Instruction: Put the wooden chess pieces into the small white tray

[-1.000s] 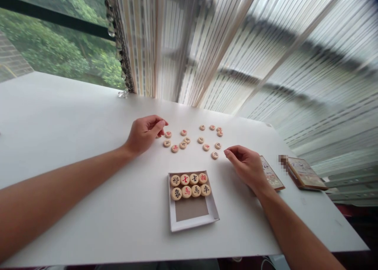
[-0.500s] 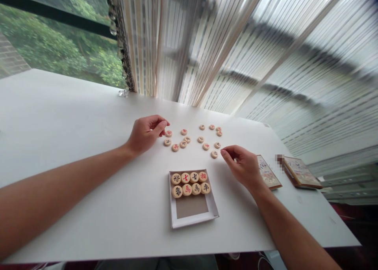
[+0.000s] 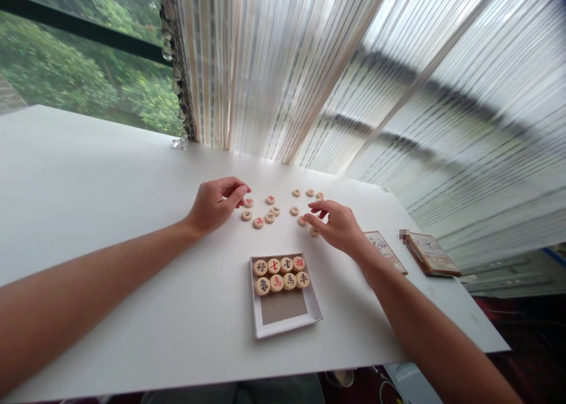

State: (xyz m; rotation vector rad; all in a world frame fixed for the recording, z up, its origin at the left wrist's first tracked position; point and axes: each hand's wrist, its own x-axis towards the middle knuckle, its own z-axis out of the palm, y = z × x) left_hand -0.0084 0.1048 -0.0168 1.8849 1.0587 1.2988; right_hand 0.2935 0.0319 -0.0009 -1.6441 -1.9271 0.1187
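round pale-wood xiangqi pieces [image 3: 269, 217] lie loose in two rough clusters on the white desk [image 3: 110, 174], beyond a shallow white card tray [image 3: 265, 327]. eight more pieces, marked with red or black characters, sit in two tight rows of four in the far half of the tray, leaving its brown card floor [image 3: 283, 306] bare at the near end.

the left hand [image 3: 214, 204] is loosely curled, just beside the nearest piece of the left cluster, and no piece shows in its grip. the right hand [image 3: 336, 227] reaches over the right cluster with its fingers slightly spread and lowered close to the pieces; whether it is pinching one, i cannot tell.

two illustrated rectangular booklets [image 3: 384, 250] lie on the desk to the right, and a translucent striped curtain [image 3: 283, 68] hangs along the far edge.
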